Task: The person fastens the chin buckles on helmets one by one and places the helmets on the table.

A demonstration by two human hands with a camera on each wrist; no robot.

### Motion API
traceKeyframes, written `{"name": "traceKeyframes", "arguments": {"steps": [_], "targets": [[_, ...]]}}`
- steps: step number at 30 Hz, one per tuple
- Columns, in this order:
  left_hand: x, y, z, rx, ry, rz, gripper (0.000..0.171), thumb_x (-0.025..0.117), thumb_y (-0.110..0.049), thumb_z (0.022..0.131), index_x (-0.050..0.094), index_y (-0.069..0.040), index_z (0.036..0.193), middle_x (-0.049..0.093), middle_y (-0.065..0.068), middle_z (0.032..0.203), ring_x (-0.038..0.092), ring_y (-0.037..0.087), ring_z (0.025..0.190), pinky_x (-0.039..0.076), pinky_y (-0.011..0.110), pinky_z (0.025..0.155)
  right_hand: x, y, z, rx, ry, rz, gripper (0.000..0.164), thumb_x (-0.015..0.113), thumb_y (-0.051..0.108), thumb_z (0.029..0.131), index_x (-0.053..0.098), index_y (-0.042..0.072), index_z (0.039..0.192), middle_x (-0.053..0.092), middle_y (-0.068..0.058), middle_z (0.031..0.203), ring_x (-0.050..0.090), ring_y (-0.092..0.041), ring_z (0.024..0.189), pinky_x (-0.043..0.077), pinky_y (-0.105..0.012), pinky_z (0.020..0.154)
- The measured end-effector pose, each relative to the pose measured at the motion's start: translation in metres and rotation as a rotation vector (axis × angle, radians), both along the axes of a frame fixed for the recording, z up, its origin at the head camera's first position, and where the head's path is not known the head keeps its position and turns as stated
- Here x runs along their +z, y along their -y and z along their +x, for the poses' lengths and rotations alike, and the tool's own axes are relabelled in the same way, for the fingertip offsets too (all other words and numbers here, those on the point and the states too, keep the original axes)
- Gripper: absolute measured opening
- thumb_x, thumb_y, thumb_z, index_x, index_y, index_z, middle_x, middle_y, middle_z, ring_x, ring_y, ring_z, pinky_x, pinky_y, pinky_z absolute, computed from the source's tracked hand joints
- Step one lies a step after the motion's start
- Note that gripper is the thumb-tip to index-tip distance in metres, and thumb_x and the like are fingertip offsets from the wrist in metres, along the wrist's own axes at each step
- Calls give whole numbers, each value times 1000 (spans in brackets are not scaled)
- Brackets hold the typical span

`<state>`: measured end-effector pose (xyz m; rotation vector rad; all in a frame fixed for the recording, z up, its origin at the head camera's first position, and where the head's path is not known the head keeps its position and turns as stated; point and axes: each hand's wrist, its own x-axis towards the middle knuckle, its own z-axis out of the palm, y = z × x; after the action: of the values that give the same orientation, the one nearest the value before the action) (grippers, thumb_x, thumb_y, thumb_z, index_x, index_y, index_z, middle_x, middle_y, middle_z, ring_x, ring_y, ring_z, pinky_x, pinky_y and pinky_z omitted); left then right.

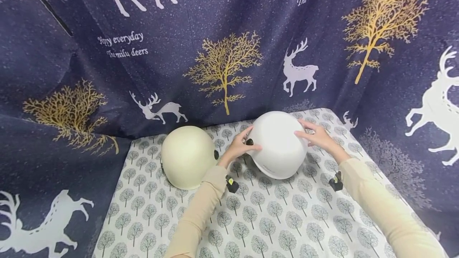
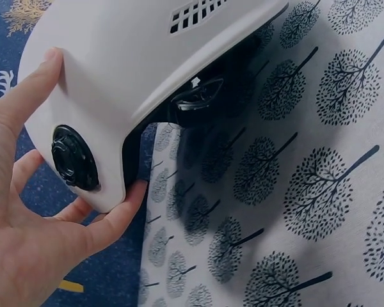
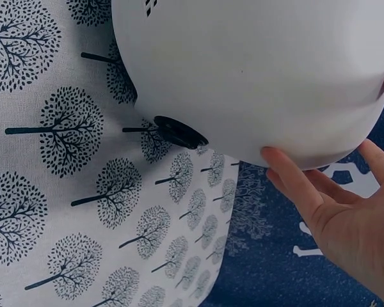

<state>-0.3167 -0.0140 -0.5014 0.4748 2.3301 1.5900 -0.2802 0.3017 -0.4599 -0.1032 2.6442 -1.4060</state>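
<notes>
A white helmet (image 1: 277,146) sits tilted between my hands near the back of the table. With the thumb on the shell and fingers curled under its lower edge, my left hand (image 1: 236,146) grips the side by a round black knob (image 2: 73,158). Black parts and a strap fitting show under the rim in the left wrist view. On the opposite side my right hand (image 1: 319,136) holds the shell, its fingers spread around the curve (image 3: 249,83). A second black knob (image 3: 180,132) is visible there. The helmet's lower edge is partly raised from the tree-print cloth, with shadow beneath.
A cream helmet (image 1: 188,156) rests on the table to the left, close to my left forearm. The tree-print tablecloth (image 1: 267,226) stretches toward me. Behind the table hangs a dark blue curtain (image 1: 172,67) with deer and tree patterns.
</notes>
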Motion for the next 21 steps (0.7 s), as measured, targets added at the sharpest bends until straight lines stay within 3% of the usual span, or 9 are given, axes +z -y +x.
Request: {"name": "traceKeyframes", "arguments": {"steps": [8,11,15,18,21], "targets": [[12,5,-4,-4,-50,-50,81,80,-27,81,38,-30,150,49,15,122,46,23,99,45,27,71,5,5,-3,-22,4,30,75,61,48,93,30,17,154,25,-25,158,44,-51,132,55,-52,90],[17,4,-5,18,-61,-64,79,81,-30,79,42,-32,148,49,11,130,47,22,108,45,29,79,7,8,-4,-27,-7,31,75,61,49,93,32,18,154,24,-22,160,44,-49,134,55,-52,90],[25,3,-4,34,-64,-56,78,82,-29,79,44,-31,147,49,9,132,47,19,109,46,33,86,9,11,-2,-40,-12,19,74,62,48,92,33,18,153,25,-22,160,44,-47,134,55,-52,91],[30,2,-2,35,-50,-29,78,81,-26,79,43,-30,147,46,11,133,47,24,111,47,39,93,10,11,-1,-42,-14,9,74,63,47,92,33,17,153,24,-22,160,45,-47,133,55,-52,91],[34,1,-3,31,-38,13,78,81,-21,79,44,-28,147,40,11,143,44,27,124,45,44,104,12,12,-1,-48,-23,7,74,63,47,92,34,17,153,24,-22,160,48,-46,131,56,-50,89]]}}
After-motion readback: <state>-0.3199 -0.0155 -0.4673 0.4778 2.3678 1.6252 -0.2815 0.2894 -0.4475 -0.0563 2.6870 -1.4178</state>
